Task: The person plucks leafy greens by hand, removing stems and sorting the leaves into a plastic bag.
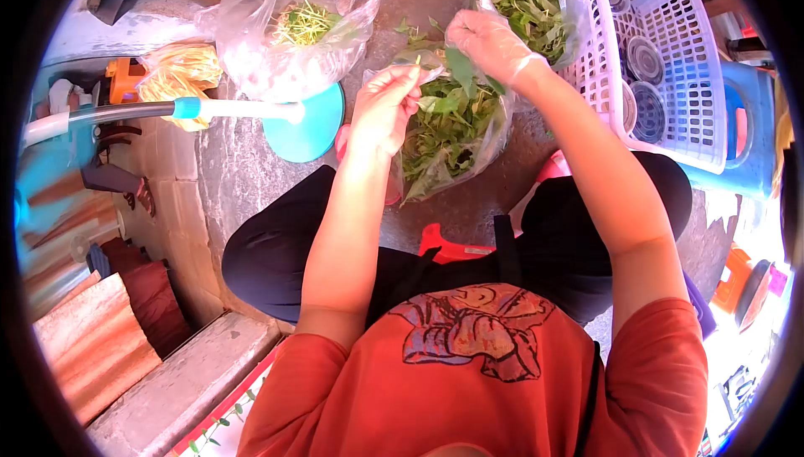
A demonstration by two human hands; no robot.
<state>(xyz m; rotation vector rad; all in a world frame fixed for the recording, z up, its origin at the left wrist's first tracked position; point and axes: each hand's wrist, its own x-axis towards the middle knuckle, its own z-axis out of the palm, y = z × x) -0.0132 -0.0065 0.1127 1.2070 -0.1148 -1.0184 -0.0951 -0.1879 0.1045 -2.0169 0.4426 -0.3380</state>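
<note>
My left hand (pixel 387 109), bare, is closed in a pinch on a thin pale stem (pixel 418 61) whose tip shows above the fingers. My right hand (pixel 490 45) wears a clear plastic glove, and its fingers are bent closed. A leafy green sprig (pixel 462 70) hangs just below them; whether they grip it is hard to see. Beneath both hands sits an open clear bag of leafy greens (pixel 452 126). Beyond the right hand stands another bag of greens (pixel 532 9). Farther left, a clear bag holds cut green stems (pixel 306 23).
A white slatted plastic basket (pixel 716 80) with round containers inside stands at right, by a blue plastic container (pixel 754 97). At left are a turquoise disc (pixel 297 143) with a white pole (pixel 239 109) and a yellowish bag (pixel 177 76). A low concrete ledge (pixel 188 386) runs at lower left.
</note>
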